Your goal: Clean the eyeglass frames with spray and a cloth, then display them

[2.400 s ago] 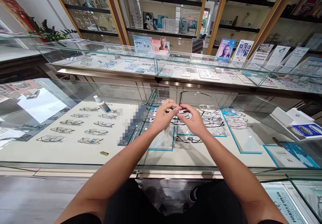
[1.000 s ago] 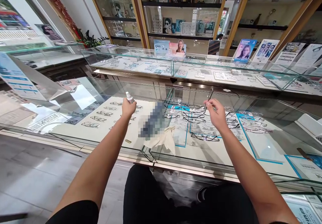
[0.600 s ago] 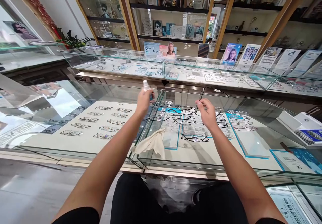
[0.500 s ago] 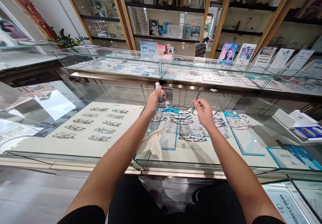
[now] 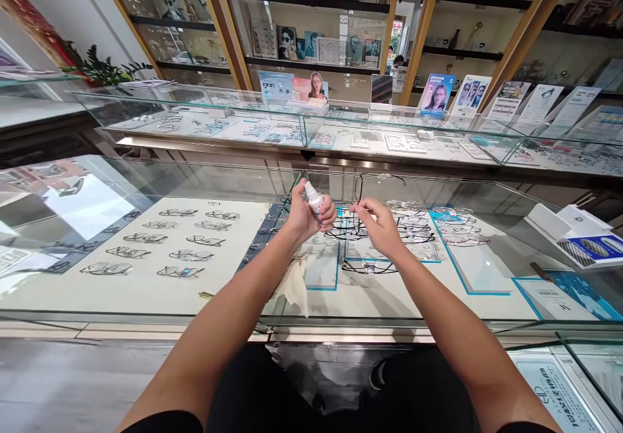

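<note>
My left hand (image 5: pixel 304 215) is closed round a small white spray bottle (image 5: pixel 314 199) with a blue label, its nozzle pointing up and right. My right hand (image 5: pixel 382 228) pinches a thin black pair of glasses (image 5: pixel 359 189) by the frame, holding it upright just right of the bottle. Both hands hover above the glass counter top (image 5: pixel 146 303). A pale cleaning cloth (image 5: pixel 294 284) lies on the glass below my left wrist.
Rows of spectacle frames (image 5: pixel 165 238) lie inside the display case under the glass. A white box with a blue-printed lid (image 5: pixel 579 238) sits at the right. A second glass case (image 5: pixel 302 128) with leaflets and shelves stands behind.
My left hand dropped the cloth on the glass, reached left, picked up the spray bottle and carried it back beside the glasses. My right hand kept hold of the glasses.
</note>
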`<state>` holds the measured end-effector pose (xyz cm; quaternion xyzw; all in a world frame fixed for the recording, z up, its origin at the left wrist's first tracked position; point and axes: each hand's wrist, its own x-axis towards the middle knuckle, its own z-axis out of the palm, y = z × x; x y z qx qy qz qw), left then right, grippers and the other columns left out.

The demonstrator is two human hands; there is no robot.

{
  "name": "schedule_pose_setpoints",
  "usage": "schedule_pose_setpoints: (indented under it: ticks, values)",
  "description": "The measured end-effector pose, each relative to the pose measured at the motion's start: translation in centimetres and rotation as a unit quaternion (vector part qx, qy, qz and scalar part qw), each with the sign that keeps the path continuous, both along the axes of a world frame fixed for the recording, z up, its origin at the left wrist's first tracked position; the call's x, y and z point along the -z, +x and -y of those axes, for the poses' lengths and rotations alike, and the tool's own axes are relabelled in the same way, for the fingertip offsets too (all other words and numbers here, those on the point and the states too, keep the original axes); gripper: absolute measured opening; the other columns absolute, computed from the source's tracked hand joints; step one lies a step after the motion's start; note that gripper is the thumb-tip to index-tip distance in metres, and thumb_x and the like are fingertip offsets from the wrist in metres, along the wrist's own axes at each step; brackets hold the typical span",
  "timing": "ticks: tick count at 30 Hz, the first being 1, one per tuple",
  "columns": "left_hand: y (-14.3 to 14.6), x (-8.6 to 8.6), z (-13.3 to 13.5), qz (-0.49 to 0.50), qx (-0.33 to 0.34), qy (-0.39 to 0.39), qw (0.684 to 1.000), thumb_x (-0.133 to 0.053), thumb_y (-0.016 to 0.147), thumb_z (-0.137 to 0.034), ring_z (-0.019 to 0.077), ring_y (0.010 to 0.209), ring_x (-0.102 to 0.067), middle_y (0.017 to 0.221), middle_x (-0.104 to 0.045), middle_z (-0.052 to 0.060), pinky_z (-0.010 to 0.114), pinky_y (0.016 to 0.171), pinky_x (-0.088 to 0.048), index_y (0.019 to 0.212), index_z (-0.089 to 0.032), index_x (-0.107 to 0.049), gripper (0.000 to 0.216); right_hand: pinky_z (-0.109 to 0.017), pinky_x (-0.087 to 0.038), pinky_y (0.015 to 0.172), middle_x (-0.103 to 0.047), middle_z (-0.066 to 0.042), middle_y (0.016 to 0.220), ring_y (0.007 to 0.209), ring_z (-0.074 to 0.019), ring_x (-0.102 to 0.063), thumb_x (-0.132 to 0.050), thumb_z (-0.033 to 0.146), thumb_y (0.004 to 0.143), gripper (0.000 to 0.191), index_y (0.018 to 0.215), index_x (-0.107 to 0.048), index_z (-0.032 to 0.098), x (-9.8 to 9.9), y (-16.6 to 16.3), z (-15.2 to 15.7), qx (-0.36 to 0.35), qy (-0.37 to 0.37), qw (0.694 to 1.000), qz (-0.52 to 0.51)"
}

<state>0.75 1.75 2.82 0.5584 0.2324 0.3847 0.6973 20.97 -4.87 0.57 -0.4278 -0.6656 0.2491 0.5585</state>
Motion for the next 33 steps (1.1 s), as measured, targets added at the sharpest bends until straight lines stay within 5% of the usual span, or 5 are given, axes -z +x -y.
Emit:
schedule_pose_setpoints:
  ticks: [7, 19, 24, 33]
  values:
    - [1.4, 2.1, -0.1, -0.081, -0.171, 0.196, 0.962, -0.056, 0.088, -0.085, 0.0184, 0.061, -0.049, 0.064, -0.055, 0.004, 0.036, 0.061, -0.042, 0.065, -0.024, -0.061, 0.066, -0.042, -0.056, 0.099, -0.082, -0.005, 0.104, 0.102, -0.0256, -0.072, -0.061, 0.07, 0.103, 0.048, 0.088, -0.073, 0.026, -0.1, -0.8, 0.6, -0.078, -0.065, 0.994, -0.026]
    - [1.5, 1.9, 0.4, -0.127, -0.175, 0.214, 0.953, -0.052, 0.089, -0.084, 0.0167, 0.063, -0.046, 0.063, -0.053, 0.002, 0.034, 0.065, -0.037, 0.065, -0.023, -0.051, 0.066, -0.041, -0.055, 0.101, -0.081, -0.005, 0.097, 0.101, -0.0254, -0.073, -0.073, 0.075, 0.096, 0.051, 0.084, -0.076, 0.025, -0.3, -1.4, 1.0, -0.16, -0.087, 0.979, -0.089]
    - [1.3, 1.7, 0.6, -0.106, -0.183, 0.216, 0.953, -0.047, 0.093, -0.083, 0.0175, 0.065, -0.048, 0.066, -0.053, 0.002, 0.034, 0.065, -0.038, 0.066, -0.022, -0.056, 0.067, -0.04, -0.054, 0.095, -0.082, -0.005, 0.099, 0.101, -0.0255, -0.072, -0.076, 0.069, 0.094, 0.045, 0.083, -0.076, 0.026, -0.4, -0.9, 0.6, -0.139, -0.09, 0.978, -0.13]
    - [1.3, 2.2, 1.0, -0.209, -0.136, 0.307, 0.919, -0.052, 0.094, -0.078, 0.0155, 0.065, -0.037, 0.064, -0.043, -0.002, 0.033, 0.066, -0.026, 0.065, -0.023, -0.045, 0.063, -0.038, -0.056, 0.094, -0.083, -0.005, 0.104, 0.106, -0.0258, -0.074, -0.08, 0.064, 0.089, 0.037, 0.087, -0.078, 0.027, -0.6, -0.3, -0.1, -0.103, -0.122, 0.959, -0.233]
